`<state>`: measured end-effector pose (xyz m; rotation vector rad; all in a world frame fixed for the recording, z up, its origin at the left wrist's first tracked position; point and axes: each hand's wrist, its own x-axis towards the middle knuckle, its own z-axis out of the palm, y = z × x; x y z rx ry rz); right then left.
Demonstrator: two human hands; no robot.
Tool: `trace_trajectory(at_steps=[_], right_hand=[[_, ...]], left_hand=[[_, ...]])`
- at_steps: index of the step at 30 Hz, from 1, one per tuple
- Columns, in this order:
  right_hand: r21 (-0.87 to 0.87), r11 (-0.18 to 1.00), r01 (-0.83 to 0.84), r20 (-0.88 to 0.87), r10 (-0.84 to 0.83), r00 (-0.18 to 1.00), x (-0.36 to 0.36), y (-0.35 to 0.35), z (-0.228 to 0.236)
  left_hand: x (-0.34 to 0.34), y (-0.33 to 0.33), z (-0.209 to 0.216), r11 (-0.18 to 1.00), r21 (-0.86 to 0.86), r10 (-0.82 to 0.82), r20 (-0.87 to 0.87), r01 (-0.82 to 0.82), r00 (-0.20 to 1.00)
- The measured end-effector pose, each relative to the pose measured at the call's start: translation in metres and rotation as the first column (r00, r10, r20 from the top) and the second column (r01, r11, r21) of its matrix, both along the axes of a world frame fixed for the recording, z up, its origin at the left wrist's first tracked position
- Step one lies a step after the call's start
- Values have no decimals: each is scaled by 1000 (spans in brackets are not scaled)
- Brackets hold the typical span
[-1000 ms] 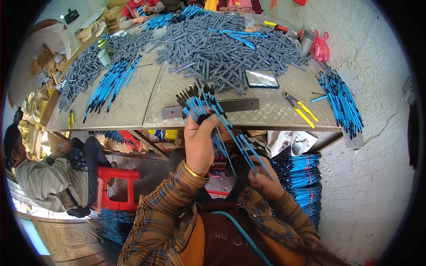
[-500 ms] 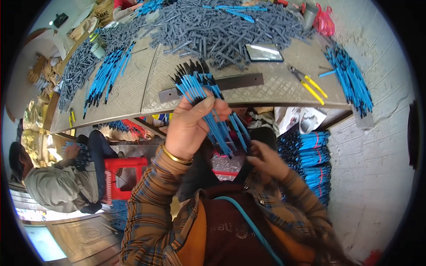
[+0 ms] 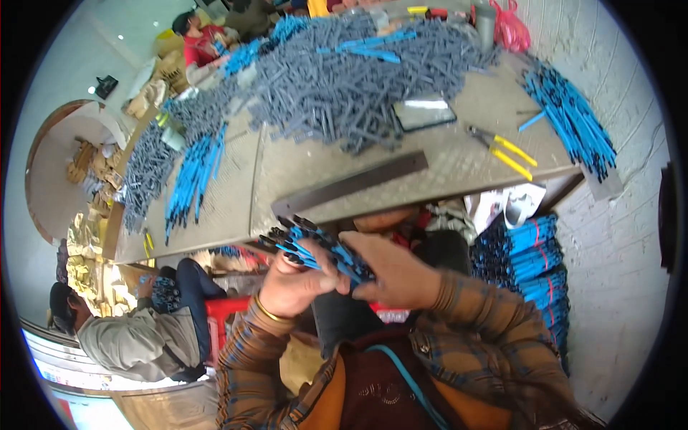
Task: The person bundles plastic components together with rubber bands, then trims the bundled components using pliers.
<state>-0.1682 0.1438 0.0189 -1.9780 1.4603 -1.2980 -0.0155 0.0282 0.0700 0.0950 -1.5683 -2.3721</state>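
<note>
A bundle of thin blue sticks with black tips (image 3: 307, 244) is between my two hands, just in front of the table's near edge and above my lap. My left hand (image 3: 295, 285), with a gold bangle at the wrist, wraps its fingers round the bundle's left side. From the right, my right hand (image 3: 398, 266) closes over the other end and covers much of it. The black tips fan out toward the upper left. What exactly the sticks are, I cannot tell.
Grey plastic pieces (image 3: 344, 86) lie heaped on the table (image 3: 473, 154) with a dark metal bar (image 3: 351, 183), yellow-handled pliers (image 3: 505, 149) and a framed glass (image 3: 424, 113). More blue sticks lie left (image 3: 195, 175) and right (image 3: 570, 118). Tied bundles (image 3: 537, 265) are stacked below. Co-workers sit left (image 3: 140, 337) and far left (image 3: 204, 46).
The bundle has come down nearer to my lap and tilted flatter. My right hand has risen from beside its lower end and closed on it. The head view has shifted.
</note>
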Motion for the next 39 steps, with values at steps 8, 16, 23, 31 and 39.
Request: trace_trajectory(at_steps=[8, 16, 23, 31, 39], right_hand=[[-9, 975, -223, 379, 210, 901, 3, 10, -11], [92, 985, -148, 358, 106, 928, -21, 5, 3], [24, 978, -207, 239, 195, 951, -37, 4, -3], [-44, 946, -321, 223, 323, 920, -12, -9, -7], [3, 917, -398, 341, 373, 863, -12, -32, -34]], left_hand=[[3, -2, 9, 865, -461, -158, 126, 199, 979], [1, -14, 5, 926, -340, -143, 79, 162, 987], [9, -20, -7, 146, 985, -683, 33, 93, 729], [26, -17, -11, -148, 989, -729, -100, -14, 677], [24, -24, -19, -429, 899, -746, -297, -90, 596]])
